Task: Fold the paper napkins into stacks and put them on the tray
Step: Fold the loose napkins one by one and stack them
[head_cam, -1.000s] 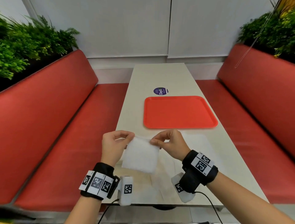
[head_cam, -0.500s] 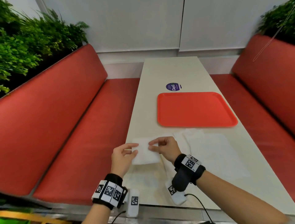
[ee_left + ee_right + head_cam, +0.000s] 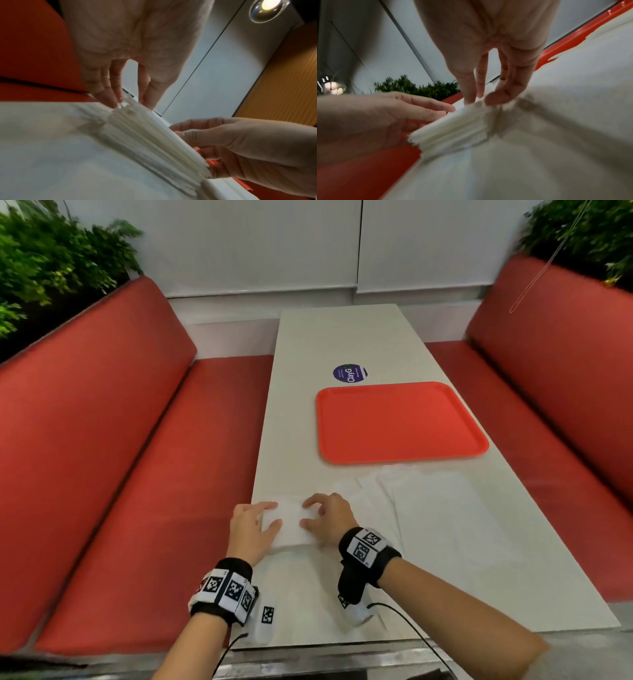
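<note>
A small folded stack of white paper napkins [image 3: 291,525] lies flat on the table near its left edge. My left hand [image 3: 270,515] rests against the stack's left side with nearly straight fingers [image 3: 436,108]. My right hand [image 3: 308,513] arches over the right side, its fingertips [image 3: 471,97] touching the stack's [image 3: 453,132] far corner. The left wrist view shows the stack's layered edge [image 3: 154,142] between both hands. The orange tray [image 3: 400,422] lies bare farther up the table, apart from the hands.
Several unfolded white napkins [image 3: 438,508] lie spread to the right of the stack, up to the tray's near rim. A purple round sticker [image 3: 350,373] sits beyond the tray. Red benches [image 3: 137,474] flank the narrow table [image 3: 342,337]. Cables hang at the near edge.
The stack, held up in the air between both hands a second ago, has come down onto the table. The pinching fingers have relaxed to rest at its sides.
</note>
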Motion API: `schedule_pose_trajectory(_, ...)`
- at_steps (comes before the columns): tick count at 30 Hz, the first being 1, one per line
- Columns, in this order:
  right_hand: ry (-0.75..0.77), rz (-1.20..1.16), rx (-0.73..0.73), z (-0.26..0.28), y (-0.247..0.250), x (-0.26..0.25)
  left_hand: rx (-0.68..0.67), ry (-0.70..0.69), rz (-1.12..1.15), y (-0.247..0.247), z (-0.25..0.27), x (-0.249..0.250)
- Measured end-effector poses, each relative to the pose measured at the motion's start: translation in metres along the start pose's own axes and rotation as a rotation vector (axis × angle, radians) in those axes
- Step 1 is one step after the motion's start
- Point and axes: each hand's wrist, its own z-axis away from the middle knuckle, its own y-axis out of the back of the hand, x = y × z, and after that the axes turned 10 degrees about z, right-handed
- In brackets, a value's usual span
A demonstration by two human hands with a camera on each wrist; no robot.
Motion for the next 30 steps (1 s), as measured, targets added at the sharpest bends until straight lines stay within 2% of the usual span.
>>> schedule_pose_trajectory(3,-0.023,-0.064,0.044,0.013,0.029,0.015,-0.249,0.029,-0.094,-0.003,0.016,0.015)
schedule_pose_trajectory(5,-0.103,-0.017,0.07,0.021,0.057,0.034,-0.363,0.039,-0.169,-0.01,0.022,0.021)
schedule_pose_trajectory(10,-0.44,0.324,0.064,0.045,0.102,0.1,-0.281,0.045,-0.2,-0.027,0.01,0.021)
schedule_pose_trajectory(14,-0.547,0.345,0.011,0.06,0.107,0.13,-0.23,0.066,-0.184,-0.032,-0.005,0.027)
schedule_pose_trajectory(17,-0.54,0.29,0.076,0.06,0.109,0.138,-0.209,0.06,-0.282,-0.038,-0.006,0.041)
schedule_pose_trajectory(20,-0.514,0.241,0.107,0.061,0.117,0.141,-0.188,-0.119,-0.407,-0.054,0.005,0.066)
schedule_pose_trajectory(22,-0.491,0.19,0.147,0.062,0.121,0.145,-0.226,-0.244,-0.296,-0.07,0.012,0.082)
schedule_pose_trajectory(23,-0.472,0.127,0.182,0.062,0.123,0.147,-0.275,-0.261,-0.19,-0.079,0.016,0.088)
schedule_pose_trajectory(25,-0.395,-0.046,0.244,0.062,0.128,0.148,-0.375,-0.204,0.057,-0.098,0.024,0.099)
schedule_pose_trajectory(27,-0.293,-0.211,0.273,0.061,0.134,0.144,-0.427,-0.086,0.249,-0.113,0.029,0.106)
schedule_pose_trajectory(30,-0.104,-0.498,0.276,0.066,0.152,0.125,-0.455,-0.007,0.309,-0.128,0.032,0.113)
